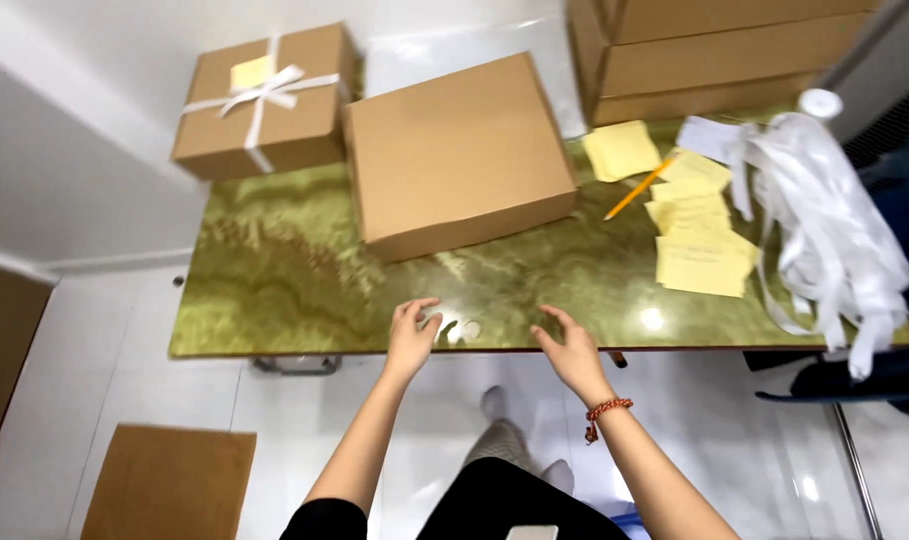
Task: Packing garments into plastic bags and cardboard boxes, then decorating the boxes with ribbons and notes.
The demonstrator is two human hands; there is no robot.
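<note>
You stand at a gift-packing station: plain brown cardboard boxes point(460, 155), one tied with white ribbon point(263, 100), loose white ribbon strips point(825, 210) and yellow paper notes point(700, 240) cover the glossy green marbled tabletop point(275, 280).

A plain flat brown cardboard box point(460, 155) lies closed mid-table. Left of it sits a smaller brown box tied with white ribbon point(265, 100), a yellow note on its lid. A stack of brown cardboard boxes point(705, 55) stands at the far right.
</note>
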